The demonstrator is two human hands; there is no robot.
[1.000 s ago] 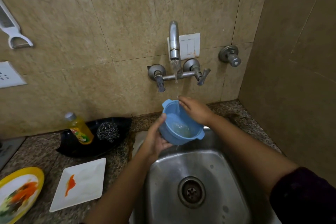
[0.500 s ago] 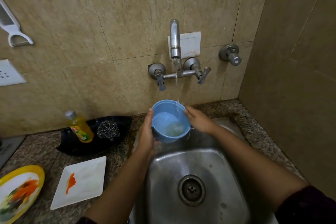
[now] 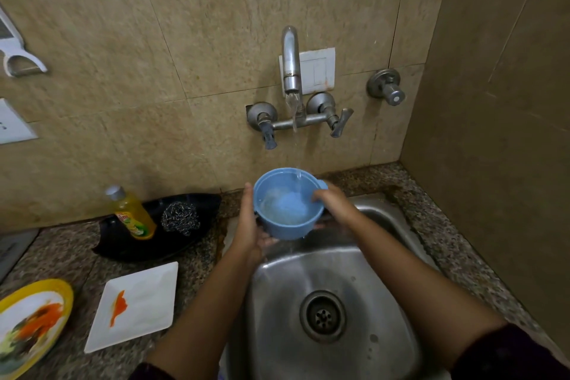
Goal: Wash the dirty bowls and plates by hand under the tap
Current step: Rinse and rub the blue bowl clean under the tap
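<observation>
A blue plastic bowl (image 3: pixel 285 219) with small side handles sits upright under the running tap (image 3: pixel 291 68), above the back of the steel sink (image 3: pixel 364 262). Water streams into it and it holds some water. My left hand (image 3: pixel 249 225) grips its left side and cups it from underneath. My right hand (image 3: pixel 331 202) holds the right rim, fingers curled over the edge into the bowl. On the counter to the left lie a white square plate (image 3: pixel 145 296) with an orange smear and a yellow-rimmed round plate (image 3: pixel 18 315) with food remains.
A black tray (image 3: pixel 123 241) behind the plates holds a yellow dish-soap bottle (image 3: pixel 134 214) and a steel scrubber (image 3: pixel 180 217). The sink drain (image 3: pixel 322 316) is open. A side wall stands close on the right. A valve knob (image 3: pixel 387 88) projects from the back wall.
The bowl has turned from tilted to upright and shifted slightly left under the stream. My left hand slid beneath it, and my right hand moved from inside the bowl to its right rim.
</observation>
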